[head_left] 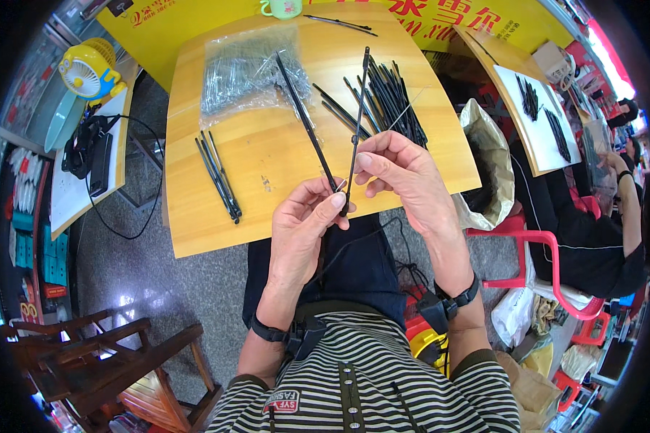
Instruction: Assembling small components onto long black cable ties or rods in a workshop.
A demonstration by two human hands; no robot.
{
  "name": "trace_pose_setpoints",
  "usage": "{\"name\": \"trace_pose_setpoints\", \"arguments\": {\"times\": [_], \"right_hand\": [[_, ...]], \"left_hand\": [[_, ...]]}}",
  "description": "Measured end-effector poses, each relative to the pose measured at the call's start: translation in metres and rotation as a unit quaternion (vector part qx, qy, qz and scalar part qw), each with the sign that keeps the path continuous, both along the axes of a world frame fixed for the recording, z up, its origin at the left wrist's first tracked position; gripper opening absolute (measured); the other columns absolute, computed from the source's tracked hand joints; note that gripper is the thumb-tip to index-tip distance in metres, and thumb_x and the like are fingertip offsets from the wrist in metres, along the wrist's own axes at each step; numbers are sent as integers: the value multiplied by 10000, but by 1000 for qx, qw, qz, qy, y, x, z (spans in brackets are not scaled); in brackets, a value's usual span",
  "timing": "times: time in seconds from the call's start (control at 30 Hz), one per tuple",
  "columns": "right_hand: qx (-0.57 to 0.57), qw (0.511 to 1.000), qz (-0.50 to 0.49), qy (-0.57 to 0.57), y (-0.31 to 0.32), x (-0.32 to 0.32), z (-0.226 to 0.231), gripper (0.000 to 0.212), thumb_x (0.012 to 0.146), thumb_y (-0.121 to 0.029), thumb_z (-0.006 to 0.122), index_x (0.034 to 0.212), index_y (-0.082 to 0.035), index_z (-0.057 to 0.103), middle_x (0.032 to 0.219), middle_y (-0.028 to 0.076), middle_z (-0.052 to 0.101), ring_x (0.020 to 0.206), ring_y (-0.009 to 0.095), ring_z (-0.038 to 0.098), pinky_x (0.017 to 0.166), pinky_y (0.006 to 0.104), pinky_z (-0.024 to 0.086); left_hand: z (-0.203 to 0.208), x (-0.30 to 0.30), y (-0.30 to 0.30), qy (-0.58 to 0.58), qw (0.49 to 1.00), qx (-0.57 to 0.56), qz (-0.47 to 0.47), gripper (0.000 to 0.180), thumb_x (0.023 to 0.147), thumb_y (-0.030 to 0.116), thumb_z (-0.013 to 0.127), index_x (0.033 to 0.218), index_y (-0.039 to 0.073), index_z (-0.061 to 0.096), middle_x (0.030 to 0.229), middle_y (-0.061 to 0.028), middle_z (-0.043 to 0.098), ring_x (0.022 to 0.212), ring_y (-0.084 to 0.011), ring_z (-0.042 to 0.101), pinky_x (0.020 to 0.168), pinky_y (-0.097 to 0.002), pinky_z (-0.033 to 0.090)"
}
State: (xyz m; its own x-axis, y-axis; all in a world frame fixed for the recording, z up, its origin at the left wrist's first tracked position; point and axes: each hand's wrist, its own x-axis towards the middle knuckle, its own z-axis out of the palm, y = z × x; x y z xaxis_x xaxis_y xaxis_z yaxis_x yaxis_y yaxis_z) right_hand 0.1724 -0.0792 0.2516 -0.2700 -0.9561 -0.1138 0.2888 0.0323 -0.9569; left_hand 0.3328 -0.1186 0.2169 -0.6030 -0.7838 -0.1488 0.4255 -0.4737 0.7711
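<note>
My left hand [300,221] is closed round the lower ends of two slim black rods, which spread apart in a narrow V above the table's front edge. The left black rod [300,106] leans up and away to the left. Standing steeper is the right black rod [361,94], with small joint-like bumps along it. My right hand [403,170] pinches or steadies that one around its middle, thumb against forefinger. Fingers hide the spot where the rods meet. Beyond my right hand lies a loose pile of black rods [401,108]. A small bundle of black rods [218,177] rests at the left.
The wooden table [253,198] carries a clear plastic bag [242,76] of small pieces, a green cup [282,7] and more rods at the back. An open sack [487,169] stands at its right edge. Further right, a person sits by a pink chair [549,267]. A yellow fan [87,72] is left.
</note>
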Motion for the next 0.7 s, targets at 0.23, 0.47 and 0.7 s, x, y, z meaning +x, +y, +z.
{"name": "trace_pose_setpoints", "arguments": {"times": [0.23,0.47,0.7], "right_hand": [[20,999,23,-44,5,-9,-6,181,838,-160,625,923,-12,565,808,71,617,715,114,603,583,221,492],[5,995,37,-98,7,-8,-6,161,849,-143,609,930,-15,552,814,67,608,714,114,594,594,223,496],[-4,990,58,-127,7,-7,-3,130,861,-139,593,904,-24,552,801,44,589,714,94,576,594,211,490]], "left_hand": [[1,3,1,-14,999,-18,-31,293,833,40,600,1107,-27,525,981,-87,578,820,-154,596,668,-247,500],[5,2,3,1,999,-28,-26,335,814,6,607,1135,-21,514,994,-96,562,842,-170,596,713,-263,514],[12,2,3,-8,999,-38,-16,362,804,-4,616,1147,-32,506,893,-76,563,827,-164,600,715,-255,513]]}}
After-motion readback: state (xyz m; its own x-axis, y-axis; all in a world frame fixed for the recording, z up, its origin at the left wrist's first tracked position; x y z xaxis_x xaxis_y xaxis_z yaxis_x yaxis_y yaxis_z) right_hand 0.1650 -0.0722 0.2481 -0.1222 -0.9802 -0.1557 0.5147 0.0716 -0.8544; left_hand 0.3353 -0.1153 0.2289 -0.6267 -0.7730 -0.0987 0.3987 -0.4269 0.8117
